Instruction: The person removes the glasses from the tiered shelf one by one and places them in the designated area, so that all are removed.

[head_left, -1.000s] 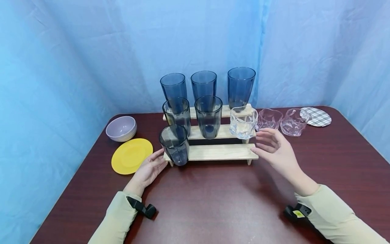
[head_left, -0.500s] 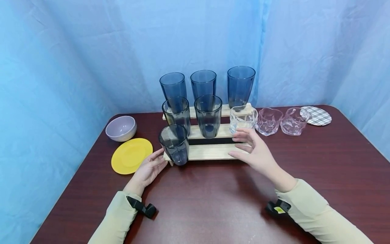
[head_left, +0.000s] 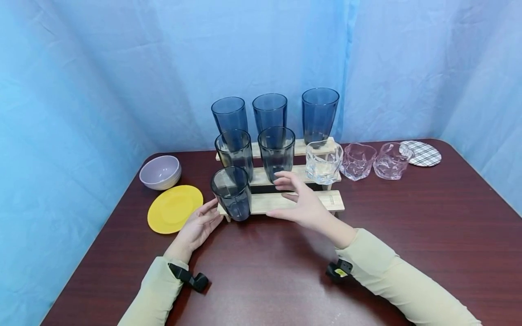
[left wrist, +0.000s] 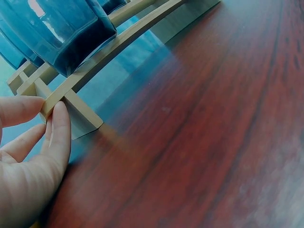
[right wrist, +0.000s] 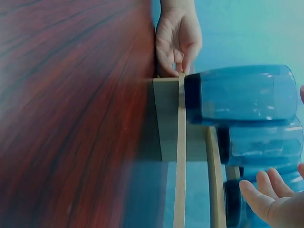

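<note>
A three-step wooden rack stands on the table with tumblers on every step. My left hand pinches the left end of the front step; in the left wrist view the thumb and fingers close on the slat. One smoky blue tumbler stands on that step beside it. Over the front step, to the right of this tumbler, my right hand has its fingers spread and holds nothing. Its fingertips overlap the lower part of a middle-step tumbler in the head view; contact cannot be told.
A clear wavy glass sits at the right of the middle step. Three blue tumblers line the back step. Two pinkish glasses and a checked disc lie right; a lilac bowl and yellow plate left.
My right hand has moved left from the rack's right end, past the clear glass, toward the middle of the front step. My left hand stays at the rack's left end.
</note>
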Demonstrator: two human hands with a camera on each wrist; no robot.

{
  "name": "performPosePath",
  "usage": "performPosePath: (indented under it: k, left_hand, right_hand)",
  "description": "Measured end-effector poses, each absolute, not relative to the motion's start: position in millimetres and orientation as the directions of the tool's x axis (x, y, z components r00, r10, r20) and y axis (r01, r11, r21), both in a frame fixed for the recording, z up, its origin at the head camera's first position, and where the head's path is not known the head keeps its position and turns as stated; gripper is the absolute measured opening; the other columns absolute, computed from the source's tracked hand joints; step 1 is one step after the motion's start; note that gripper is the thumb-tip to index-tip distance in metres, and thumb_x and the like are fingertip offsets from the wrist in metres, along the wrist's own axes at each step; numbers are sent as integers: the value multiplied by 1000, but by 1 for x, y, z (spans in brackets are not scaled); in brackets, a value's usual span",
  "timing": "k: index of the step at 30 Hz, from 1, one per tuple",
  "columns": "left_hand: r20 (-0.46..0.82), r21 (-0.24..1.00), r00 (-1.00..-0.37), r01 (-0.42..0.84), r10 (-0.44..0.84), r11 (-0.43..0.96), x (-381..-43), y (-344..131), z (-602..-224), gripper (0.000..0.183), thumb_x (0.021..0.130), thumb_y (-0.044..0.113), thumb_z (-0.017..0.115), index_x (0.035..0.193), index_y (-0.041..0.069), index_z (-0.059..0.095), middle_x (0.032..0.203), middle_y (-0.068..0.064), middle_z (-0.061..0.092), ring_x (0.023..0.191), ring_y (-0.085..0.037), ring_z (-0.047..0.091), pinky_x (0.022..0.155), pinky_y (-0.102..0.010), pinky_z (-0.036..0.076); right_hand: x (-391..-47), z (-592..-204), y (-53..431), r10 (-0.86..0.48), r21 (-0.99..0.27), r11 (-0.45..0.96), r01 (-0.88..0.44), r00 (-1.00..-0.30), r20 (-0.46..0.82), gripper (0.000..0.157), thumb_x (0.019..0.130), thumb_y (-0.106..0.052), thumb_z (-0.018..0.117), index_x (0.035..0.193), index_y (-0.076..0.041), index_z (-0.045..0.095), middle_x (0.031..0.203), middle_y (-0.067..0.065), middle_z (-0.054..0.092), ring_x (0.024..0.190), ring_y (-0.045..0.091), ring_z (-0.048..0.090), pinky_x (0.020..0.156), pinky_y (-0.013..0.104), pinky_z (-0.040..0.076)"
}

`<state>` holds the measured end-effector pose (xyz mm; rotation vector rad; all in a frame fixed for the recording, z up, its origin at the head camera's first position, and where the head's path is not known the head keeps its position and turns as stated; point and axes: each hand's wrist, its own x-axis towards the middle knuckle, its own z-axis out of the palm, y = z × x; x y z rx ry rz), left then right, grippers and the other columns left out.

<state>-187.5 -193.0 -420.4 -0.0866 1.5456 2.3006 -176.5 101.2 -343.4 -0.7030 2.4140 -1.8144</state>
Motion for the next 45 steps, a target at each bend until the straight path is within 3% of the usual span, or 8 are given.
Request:
performPosePath:
  k: [13, 27, 36, 45]
  left_hand:
    - [-264, 885, -931, -338, 253, -320, -185, -193, -418, 60, 97, -4, 35, 151, 2, 9, 106, 2, 46, 91, 0, 58, 89, -15, 48]
    - [-254, 889, -934, -328, 251, -320, -185, -192, -418, 60, 98, -4, 35, 151, 2, 9, 98, 3, 47, 91, 0, 58, 89, -16, 49]
    - [-217, 899, -941, -296, 258, -323, -183, -192, -417, 61, 97, -6, 35, 150, -2, 6, 99, 2, 46, 88, 0, 58, 88, -15, 48]
    - [-233, 892, -937, -312, 260, -326, -184, -192, -419, 60, 97, -6, 33, 151, 1, 7, 102, 2, 45, 89, -1, 58, 88, -15, 48]
  right_hand:
    - [-184, -347, 62, -351, -898, 271, -348, -904, 244, 92, 67, -14, 85, 143, -14, 32, 130, 17, 50, 122, 27, 50, 104, 44, 42]
    - [-184, -348, 35, -302, -839, 351, -415, -899, 318, 92, 65, -26, 88, 141, -18, 36, 123, 8, 53, 116, 23, 54, 98, 42, 46]
    - [-183, -348, 25, -294, -821, 381, -425, -898, 328, 95, 66, -30, 87, 143, -17, 34, 137, 8, 46, 119, 23, 51, 96, 43, 47]
    - [-185, -353, 19, -291, -808, 391, -441, -892, 347, 101, 64, -30, 88, 145, -18, 29, 143, 9, 41, 126, 25, 45, 99, 44, 44]
